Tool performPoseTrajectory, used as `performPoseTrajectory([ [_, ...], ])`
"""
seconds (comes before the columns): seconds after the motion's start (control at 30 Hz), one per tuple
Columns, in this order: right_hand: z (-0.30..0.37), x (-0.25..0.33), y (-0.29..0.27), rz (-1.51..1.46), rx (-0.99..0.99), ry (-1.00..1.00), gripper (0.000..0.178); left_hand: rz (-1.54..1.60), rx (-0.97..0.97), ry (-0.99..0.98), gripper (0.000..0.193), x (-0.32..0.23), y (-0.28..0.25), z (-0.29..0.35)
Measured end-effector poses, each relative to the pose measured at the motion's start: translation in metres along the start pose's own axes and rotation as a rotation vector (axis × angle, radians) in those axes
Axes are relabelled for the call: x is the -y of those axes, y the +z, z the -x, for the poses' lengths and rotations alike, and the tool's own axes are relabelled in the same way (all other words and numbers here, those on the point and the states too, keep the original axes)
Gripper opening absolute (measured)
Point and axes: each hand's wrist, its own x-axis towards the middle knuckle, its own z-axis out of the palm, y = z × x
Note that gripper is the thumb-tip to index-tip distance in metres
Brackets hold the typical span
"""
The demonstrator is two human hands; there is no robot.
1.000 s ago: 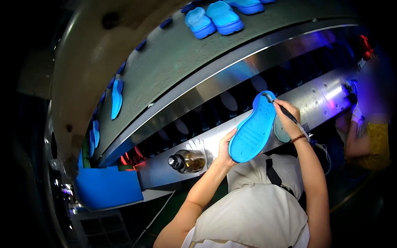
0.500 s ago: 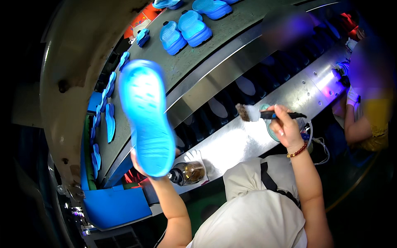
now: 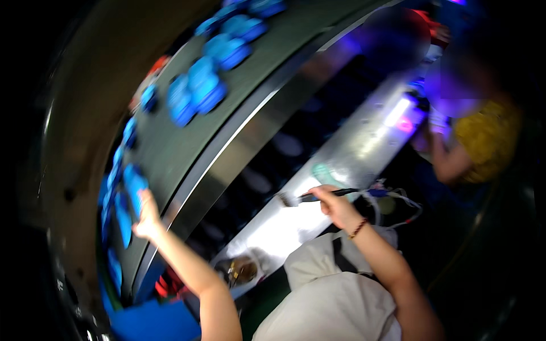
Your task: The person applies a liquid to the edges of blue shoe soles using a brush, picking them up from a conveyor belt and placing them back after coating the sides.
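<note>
My left hand reaches far left to the grey conveyor belt and grips the near end of a blue shoe sole that lies at the belt's edge. My right hand is closed on a dark-handled brush and holds it level over the shiny metal counter, bristles pointing left. The picture is blurred by motion.
Several more blue soles ride the belt and line its left rim. A small glue pot stands on the counter's near end. A blue bin sits lower left. Another person in a yellow top works at the right.
My left hand has swung the blue sole from in front of my chest, up and over to the left, onto the belt. My right hand with the brush has dropped toward the counter.
</note>
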Motion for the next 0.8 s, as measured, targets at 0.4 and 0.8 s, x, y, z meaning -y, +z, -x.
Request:
performPoseTrajectory([
  [0.4, -0.004, 0.004, -0.019, -0.011, 0.053, 0.008, 0.027, -2.155, 1.005, 0.314, 0.049, 0.165, 0.024, -0.05],
  [0.8, -0.039, 0.004, -0.03, 0.077, 0.136, 0.085, 0.031, -0.847, 0.383, 0.272, 0.027, 0.036, -0.047, 0.132],
])
